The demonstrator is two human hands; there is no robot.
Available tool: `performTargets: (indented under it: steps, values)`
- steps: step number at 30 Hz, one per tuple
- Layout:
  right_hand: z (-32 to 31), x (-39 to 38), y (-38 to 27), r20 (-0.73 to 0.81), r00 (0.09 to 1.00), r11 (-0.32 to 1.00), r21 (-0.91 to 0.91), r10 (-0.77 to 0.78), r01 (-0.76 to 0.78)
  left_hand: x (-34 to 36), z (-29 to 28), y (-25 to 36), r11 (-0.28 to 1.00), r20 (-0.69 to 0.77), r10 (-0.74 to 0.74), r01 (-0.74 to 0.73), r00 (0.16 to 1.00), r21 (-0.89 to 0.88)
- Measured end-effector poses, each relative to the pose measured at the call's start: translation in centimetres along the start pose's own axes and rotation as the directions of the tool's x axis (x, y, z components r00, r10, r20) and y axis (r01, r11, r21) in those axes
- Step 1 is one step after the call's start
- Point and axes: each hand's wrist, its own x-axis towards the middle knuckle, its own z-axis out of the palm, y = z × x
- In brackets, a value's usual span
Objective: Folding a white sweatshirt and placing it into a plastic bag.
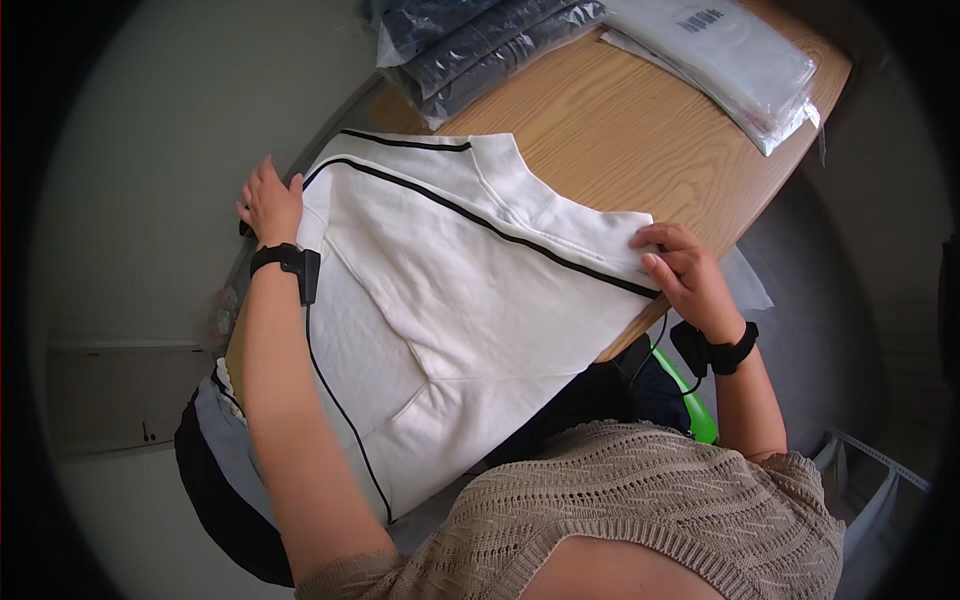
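One taupe openwork-knit, short-sleeved top (640, 500), worn by the person, fills the bottom of the frame, nearest the camera. At the lower left, one black-and-grey piece of soft material (205, 480) sticks out beyond the forearm. Left of centre, the left hand (272, 205) lies at the left edge of the garment, grip released, its four fingers spread outward and thumb beside the cloth. One black band with a small box (296, 262) circles that wrist. One white cloth garment with two black stripes showing lies across the centre (470, 290), spread on one light-brown wood-grain desk (610, 125). At the upper middle sits one pile of dark, clear-wrapped packets (480, 50); their exact number is unclear. Right of centre, the right hand (690, 270) touches the garment's right edge, fingers bent; whether this grip pinches the cloth, I cannot tell. One bright green curved piece (703, 418) shows below it, and a second black band (735, 352) is on that wrist. One stack of flat, whitish plastic packets (735, 60) lies at the upper right, uncountable.
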Motion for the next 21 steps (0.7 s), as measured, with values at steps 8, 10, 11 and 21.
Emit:
performTargets:
  steps: [8, 10, 11, 21]
  values:
    - [-1.0, -0.1, 0.7, 0.133, 0.963, 0.950, 0.176, 0.235, -0.256, -5.2, -3.2, -5.1, 0.947, 0.219, 0.213, -0.147, 0.952, -0.285]
    - [-0.5, -0.2, 1.1, 0.032, 0.998, 0.991, 0.117, 0.055, -0.058, -8.6, -5.9, -7.5, 0.945, 0.298, 0.224, -0.131, 0.928, -0.301]
    - [-0.4, 0.1, 1.4, 0.068, 0.995, 0.997, 0.010, -0.076, 0.075, -10.6, -7.6, -9.4, 0.958, 0.307, 0.181, -0.097, 0.934, -0.270]
    - [1.0, -0.4, 0.4, 0.053, 0.998, 0.994, -0.102, 0.038, -0.033, -30.9, -14.9, -21.6, 0.798, 0.835, -0.031, 0.517, 0.549, -0.311]
